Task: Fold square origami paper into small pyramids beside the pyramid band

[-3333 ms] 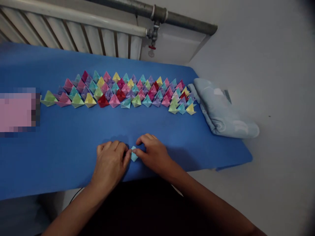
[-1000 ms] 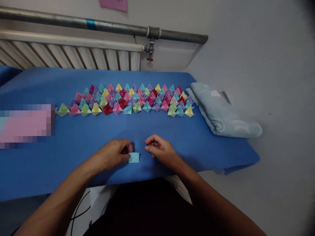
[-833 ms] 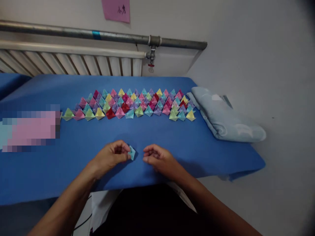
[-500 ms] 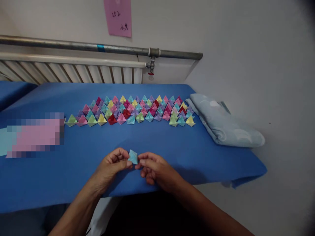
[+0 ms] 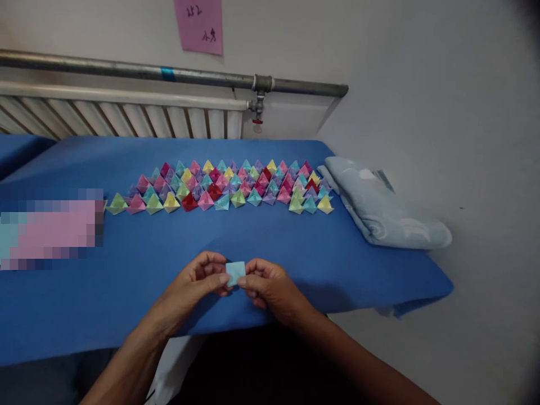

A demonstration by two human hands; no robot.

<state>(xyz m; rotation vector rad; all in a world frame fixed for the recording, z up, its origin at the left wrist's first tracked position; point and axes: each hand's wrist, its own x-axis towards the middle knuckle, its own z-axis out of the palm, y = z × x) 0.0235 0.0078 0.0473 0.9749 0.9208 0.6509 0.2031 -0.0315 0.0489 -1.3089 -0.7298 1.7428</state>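
Between my two hands is a small light-blue folded paper square (image 5: 235, 273), held just above the near part of the blue-covered surface (image 5: 139, 281). My left hand (image 5: 202, 278) pinches its left edge between thumb and fingers. At its right side, my right hand (image 5: 265, 287) grips the lower corner with thumb and fingertips. The fingers behind the paper are partly hidden. Beyond the hands stand rows of folded paper boats (image 5: 205, 200) in pink, green, yellow, red, purple and blue.
A folded pale-blue blanket (image 5: 392, 214) lies at the right end, by the wall. Blurred pink and light-blue sheets (image 5: 59, 228) lie at the left. Behind the surface run a white radiator (image 5: 126, 115) and a metal pipe (image 5: 202, 77). A pink note (image 5: 199, 28) hangs above.
The light-blue paper has turned from standing on a corner to lying square-on. My right hand has closed onto it, where before its fingers were beside it. The view has shifted slightly.
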